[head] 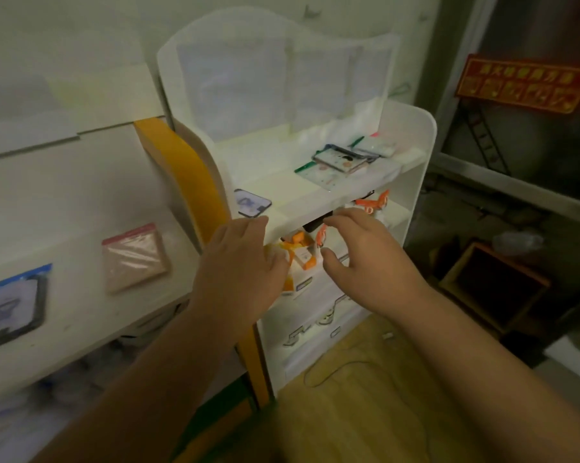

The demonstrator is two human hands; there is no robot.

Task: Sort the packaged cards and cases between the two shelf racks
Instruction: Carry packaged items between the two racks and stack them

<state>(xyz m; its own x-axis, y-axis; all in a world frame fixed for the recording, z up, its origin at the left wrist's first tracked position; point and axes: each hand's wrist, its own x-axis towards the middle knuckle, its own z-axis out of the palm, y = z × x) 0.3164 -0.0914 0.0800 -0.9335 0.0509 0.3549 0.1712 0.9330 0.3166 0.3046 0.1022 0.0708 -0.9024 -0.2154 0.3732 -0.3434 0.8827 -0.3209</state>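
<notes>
— Both hands are at the white rack's second shelf. Holding anything?

— No. The left hand is flat and loose; the right hand is half-curled, grasping nothing. The orange-and-white packets lie between them.

— I'd pinch one packet by its edges, so the neighbours stay put.

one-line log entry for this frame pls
left hand: open, reaching | right hand: open, reaching | target: orange packs, white rack second shelf | nothing held
</notes>
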